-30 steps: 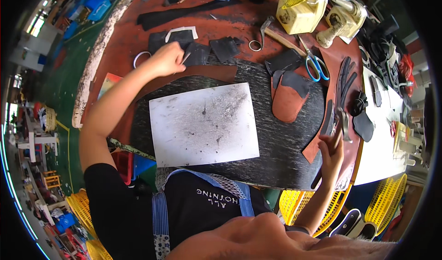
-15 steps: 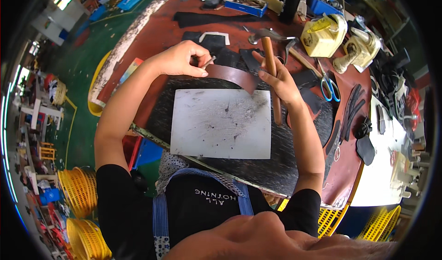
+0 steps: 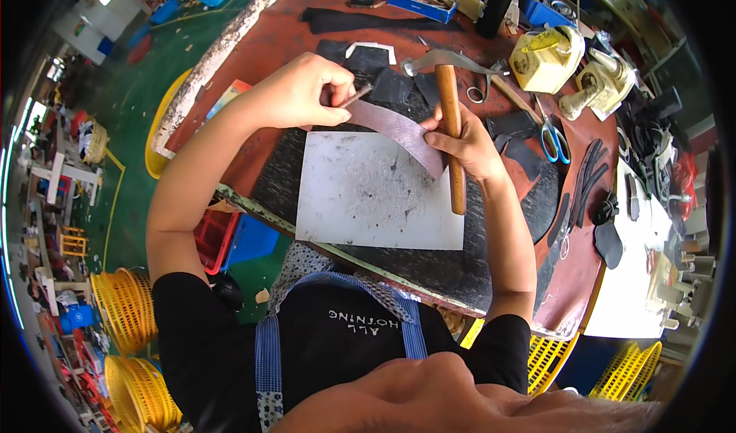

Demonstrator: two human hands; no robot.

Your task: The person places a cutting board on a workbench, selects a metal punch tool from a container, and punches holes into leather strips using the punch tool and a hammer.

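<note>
My left hand (image 3: 303,92) is closed on a short thin metal rod (image 3: 357,96), perhaps a punch, and one end of a mauve-brown leather-like strip (image 3: 399,130). That strip arches to the right, its lightly textured face showing. At its other end, the thumb and fingers of my right hand (image 3: 469,145) meet it. The same hand keeps a hammer upright; its wooden handle (image 3: 452,138) crosses my palm and its long curved metal head (image 3: 441,56) points away from me. Below the strip lies a stained white board (image 3: 376,195).
On the red-brown table (image 3: 261,57) lie black pieces (image 3: 392,86), blue-handled scissors (image 3: 553,142) and dark strips (image 3: 589,176). Farther back stand a blue box (image 3: 420,5), a black bottle (image 3: 497,8) and yellowish containers (image 3: 546,59). Yellow baskets (image 3: 126,310) are at the left.
My right fingers have closed on the strip's free end, with the hammer still in that hand. The strip has turned to show a lighter, textured face. The view has shifted slightly.
</note>
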